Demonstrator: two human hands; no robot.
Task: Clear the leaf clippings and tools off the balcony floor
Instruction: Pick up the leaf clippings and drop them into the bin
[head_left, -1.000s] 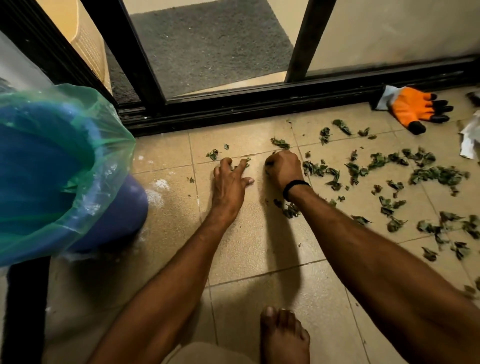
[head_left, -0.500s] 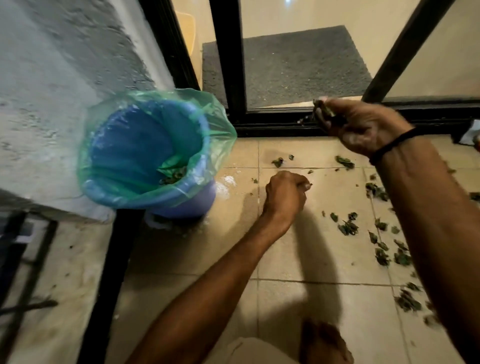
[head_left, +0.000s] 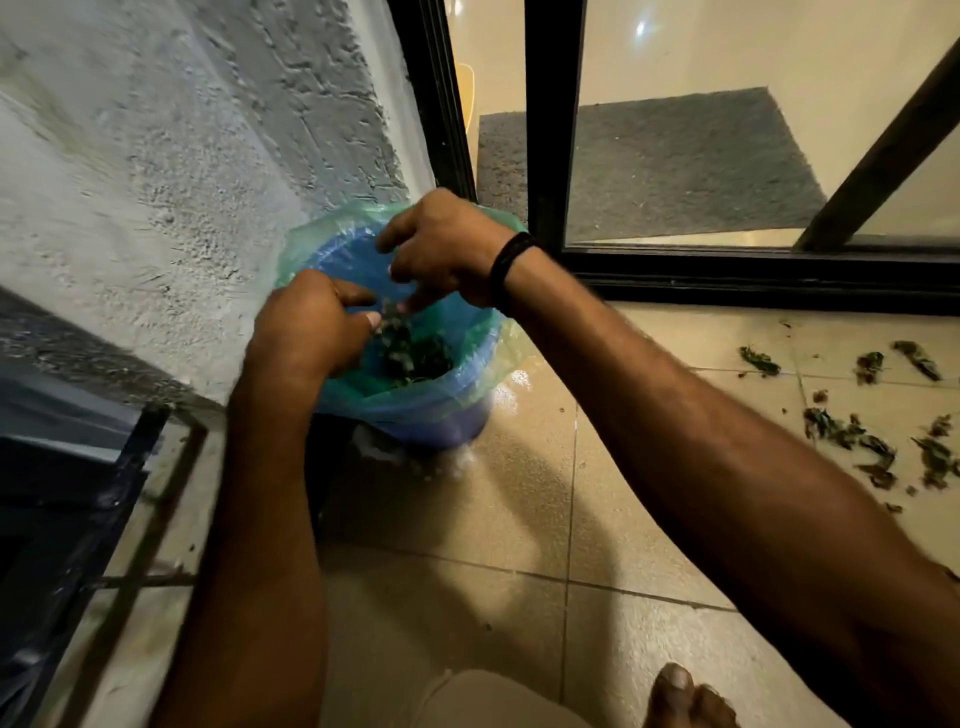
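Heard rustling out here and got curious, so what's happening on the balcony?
A person has both hands at the mouth of a blue bin lined with a green bag. The left hand pinches a few leaf clippings above the pile already inside. The right hand hovers beside it, fingers curled; blur hides whether it holds any. More loose leaves lie scattered on the tiles to the right, so the floor is not yet cleared.

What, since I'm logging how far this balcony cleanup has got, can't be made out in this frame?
Head view: left hand and right hand are blurred over the bin; whether either grip holds leaves is unclear.
Bin contents: mostly covered by the hands.
Floor clippings: cut off by the right edge; remaining amount unknown.
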